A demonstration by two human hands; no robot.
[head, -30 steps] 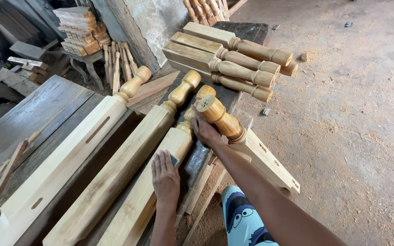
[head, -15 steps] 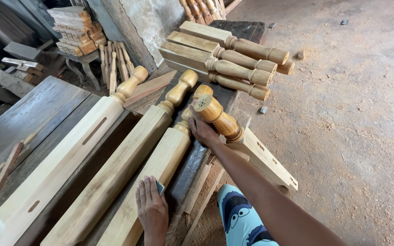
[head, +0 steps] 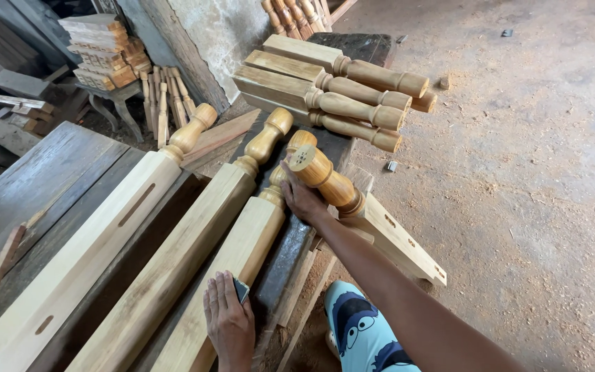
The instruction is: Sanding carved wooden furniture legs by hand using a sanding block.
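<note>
On the dark tabletop [head: 56, 186], three long pale posts lie side by side, and the left hand [head: 228, 320] presses flat on the squared face of the nearest post [head: 232, 265], fingers together and extended over a small dark sanding block [head: 241, 289] that peeks out at their edge. Further up, the right hand [head: 302, 200] rests against the turned neck of that post, its fingers curled loosely around the wood just beside a varnished turned leg [head: 325, 180] that juts up at a tilt. Beyond, a stack of finished turned legs [head: 339, 89] lies crosswise. One risk, as I judge it, is that the block slides off the narrow face and the knuckles scrape the neighbouring post [head: 187, 248], since the posts lie touching with little margin. Another is that the post rolls under uneven pressure, because it rests on loose boards rather than a clamp, and nudges the tilted leg off its perch.
</note>
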